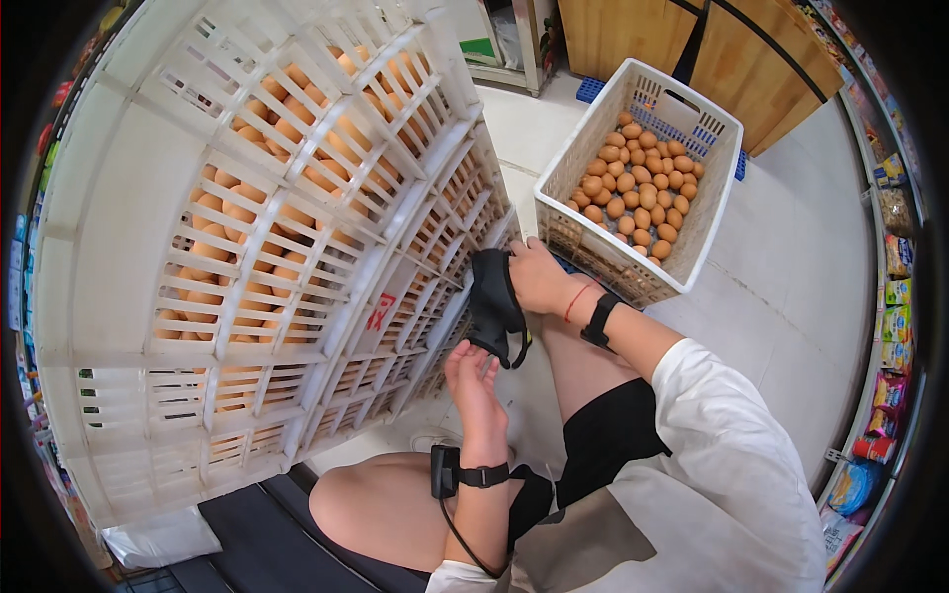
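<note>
A limp black fabric piece (494,301), with a loop and a little yellow at its edge, hangs between my hands; its exact kind is unclear. My right hand (540,280) grips its upper right side. Below it, my left hand (472,381) pinches the lower edge with the fingertips. Both hands are in front of my knees, close to tall stacked white plastic crates (111,193). Through the slats, many brown eggs (237,203) show. To the right of the stack, an open white crate (714,222) holds a layer of brown eggs (643,183).
Wooden panels (741,74) with black straps stand behind the open crate. Shelves of packaged goods (895,326) line the right side. At the lower left lie a dark seat or bench (267,539) and a white plastic bag (163,537). Pale floor tiles (781,277) surround the crate.
</note>
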A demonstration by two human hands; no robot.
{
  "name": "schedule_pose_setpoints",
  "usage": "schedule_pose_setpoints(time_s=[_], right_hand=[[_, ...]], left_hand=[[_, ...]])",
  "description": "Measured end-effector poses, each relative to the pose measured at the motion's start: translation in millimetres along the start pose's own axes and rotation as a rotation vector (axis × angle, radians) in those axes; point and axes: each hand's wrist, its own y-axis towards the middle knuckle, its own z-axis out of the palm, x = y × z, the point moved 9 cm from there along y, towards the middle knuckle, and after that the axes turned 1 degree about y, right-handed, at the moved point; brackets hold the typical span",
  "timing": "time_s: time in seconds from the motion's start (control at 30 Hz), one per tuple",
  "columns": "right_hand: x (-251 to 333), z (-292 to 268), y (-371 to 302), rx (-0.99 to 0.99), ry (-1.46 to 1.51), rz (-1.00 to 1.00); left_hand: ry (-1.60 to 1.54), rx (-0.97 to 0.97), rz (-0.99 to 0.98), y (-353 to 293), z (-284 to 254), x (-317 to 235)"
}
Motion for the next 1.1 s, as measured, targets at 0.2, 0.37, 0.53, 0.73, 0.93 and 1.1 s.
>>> schedule_pose_setpoints(time_s=[0.2,0.37,0.53,0.73,0.93,1.1], right_hand=[[45,13,-1,0.028,0.125,0.008],[-6,-1,-3,-0.062,0.078,0.082],[34,9,-2,-0.007,0.088,0.053],[16,7,-1,-0.076,0.083,0.121],[7,3,-2,0.004,-0.020,-0.002],[41,9,3,-0.031,0.075,0.024]], left_hand=[[0.014,0.002,-0.005,2,3,1],[0.022,0.030,-0.012,1,7,1],[0.053,-0.040,-0.024,4,-5,3],[0.020,-0.005,0.013,0,0,-2],[0.020,-0.013,-0.036,-3,0,-1],[0.036,-0.016,-0.008,-1,-2,-2]])
